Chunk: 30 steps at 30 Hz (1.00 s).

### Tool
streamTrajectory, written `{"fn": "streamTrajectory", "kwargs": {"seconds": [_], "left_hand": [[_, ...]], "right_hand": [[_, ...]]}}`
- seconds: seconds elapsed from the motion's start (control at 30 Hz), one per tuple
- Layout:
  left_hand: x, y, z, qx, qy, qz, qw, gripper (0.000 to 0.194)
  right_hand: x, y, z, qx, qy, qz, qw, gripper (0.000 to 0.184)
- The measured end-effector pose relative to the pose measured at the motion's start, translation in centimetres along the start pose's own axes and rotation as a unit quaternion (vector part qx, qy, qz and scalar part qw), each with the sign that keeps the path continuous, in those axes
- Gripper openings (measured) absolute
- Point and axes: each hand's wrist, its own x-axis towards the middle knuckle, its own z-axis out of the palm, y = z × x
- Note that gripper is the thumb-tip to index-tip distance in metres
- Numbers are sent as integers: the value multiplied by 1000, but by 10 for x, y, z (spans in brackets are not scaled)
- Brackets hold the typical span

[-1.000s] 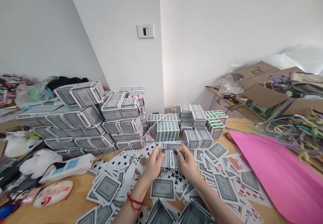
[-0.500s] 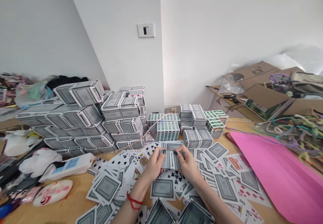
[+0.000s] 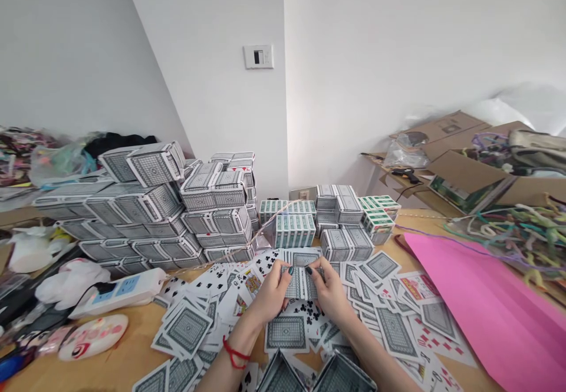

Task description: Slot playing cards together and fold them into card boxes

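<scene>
Between both hands are patterned grey-backed playing cards (image 3: 295,286), held above the pile with their backs up. My left hand (image 3: 273,289) pinches the left side, thumb on top; a red string circles that wrist. Gripping the right side is my right hand (image 3: 328,289), its thumb also on top. Fingers underneath are mostly hidden. Loose playing cards (image 3: 286,332), some face up and some face down, lie below and around the hands. Close to me, at the bottom edge, stand two open shapes folded from cards (image 3: 340,374).
Stacked blocks made of cards (image 3: 145,209) rise at the back left, with smaller card blocks (image 3: 347,241) and green-white card boxes (image 3: 295,230) behind the hands. A power strip (image 3: 121,292) lies left. Pink paper (image 3: 481,303) and a cardboard box (image 3: 469,174) are right.
The view shifts slightly. Both hands stay on the cards in nearly the same place, the left thumb having edged a little to the right. Nothing is let go.
</scene>
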Motion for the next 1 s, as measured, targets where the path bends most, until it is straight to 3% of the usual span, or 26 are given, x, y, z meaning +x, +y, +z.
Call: {"fn": "streamTrajectory", "kwargs": {"seconds": [0.43,0.57,0.73,0.83,1.0], "left_hand": [[4,-4,-6,-28,-5,-20,999,31],[3,0,-10,-83,-31,-2,996,38],[4,0,-16,-52,57,97,992,13],[7,-3,-18,-11,101,153,983,5],[9,-9,-17,73,109,254,958,24]], "right_hand": [[1,2,3,7,23,-11,1000,22],[0,-1,2,65,32,4,997,35],[1,1,0,121,-17,75,990,33],[2,3,0,144,-31,60,987,32],[4,8,-1,182,-15,91,979,46]]}}
